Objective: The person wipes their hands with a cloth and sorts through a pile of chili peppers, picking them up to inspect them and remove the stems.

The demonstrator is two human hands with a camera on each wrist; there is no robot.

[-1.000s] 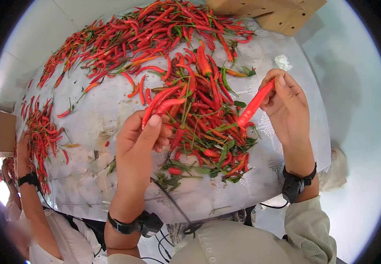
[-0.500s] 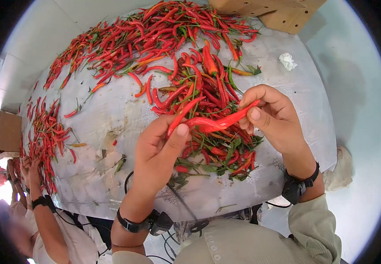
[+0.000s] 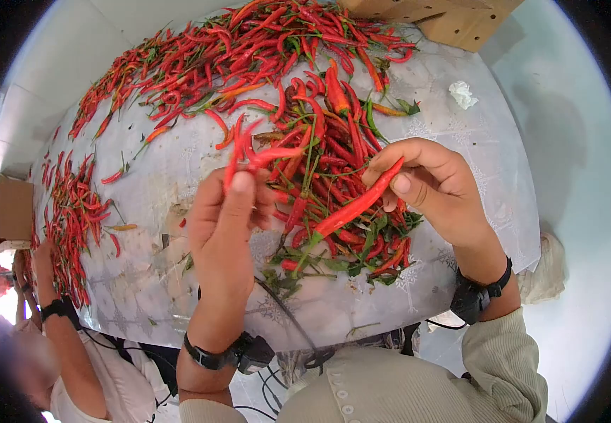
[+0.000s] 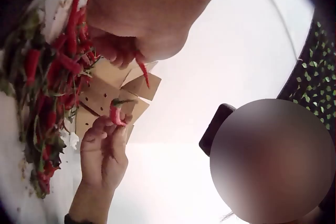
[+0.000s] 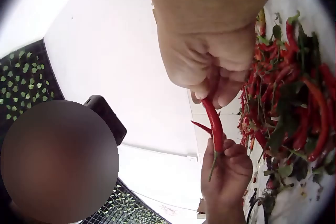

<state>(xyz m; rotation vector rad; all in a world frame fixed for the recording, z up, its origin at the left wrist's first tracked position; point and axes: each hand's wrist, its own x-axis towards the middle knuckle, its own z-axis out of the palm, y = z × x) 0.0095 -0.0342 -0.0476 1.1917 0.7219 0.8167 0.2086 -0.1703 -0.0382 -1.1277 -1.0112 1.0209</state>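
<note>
My left hand [image 3: 224, 222] pinches a few red chili peppers [image 3: 277, 153] between thumb and fingers, over the left side of a near heap. To its right, my right hand [image 3: 436, 190] pinches one long red chili [image 3: 353, 213] by its pointed tip. That chili slants down to the left, its green stem end low over the heap of chilies [image 3: 334, 151], where stems and leaves are mixed in. In the right wrist view the single chili [image 5: 214, 124] hangs from the right fingertips, with the left hand [image 5: 227, 174] behind its green stem.
A larger chili pile [image 3: 249, 49] spreads across the far side of the covered table [image 3: 453, 127]. Cardboard boxes [image 3: 453, 28] stand at the back right, near crumpled white paper [image 3: 463, 94]. At left, another person's arm [image 3: 73, 345] reaches to a smaller chili pile [image 3: 73, 218].
My right hand has come inward and lower with its chili. My left hand moved right towards it, then back left, so the held chilies, which overlapped half a second ago, are now apart.
</note>
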